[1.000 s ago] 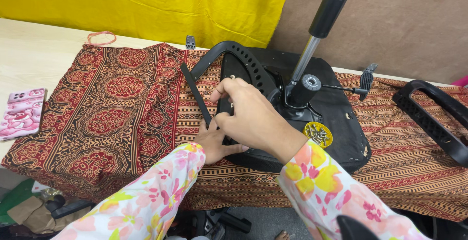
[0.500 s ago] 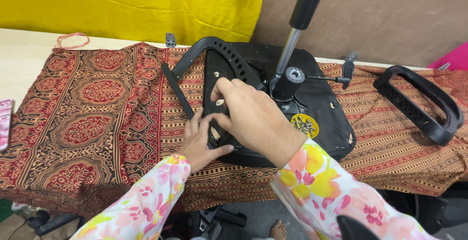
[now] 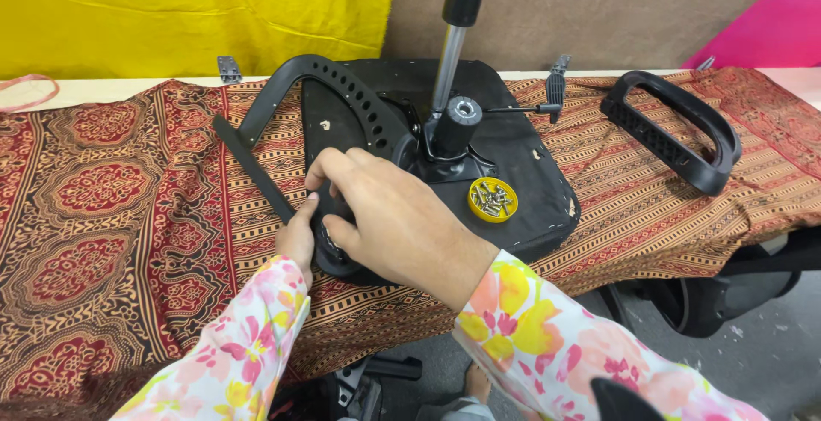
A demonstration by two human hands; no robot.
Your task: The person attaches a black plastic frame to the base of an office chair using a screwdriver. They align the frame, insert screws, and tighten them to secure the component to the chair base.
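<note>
Yellow cloth and a brown wall at the back, and up front a table covered with a red and tan patterned cloth (image 3: 103,216) where I've got everything laid out. My right hand (image 3: 398,216) is curled down over the near corner of the upside-down black chair seat (image 3: 522,164), fingers pinched around something small and dark I can't quite make out from here. My left hand (image 3: 298,237) is tucked in just beside it, fingertips pressed against the armrest bracket (image 3: 329,96) where it meets the seat edge. So both hands are close together, almost touching.

Seat base looks stiff and fairly heavy with the gas cylinder (image 3: 453,44) sticking straight up out of it, so I reckon it stays put by itself. Bracket is rigid plastic, light, best held by the flat foot near the holes. Little yellow cap of screws (image 3: 493,199) sits on the seat right of the cylinder, easy to knock. Second armrest (image 3: 676,130) lies well apart on the right.
</note>
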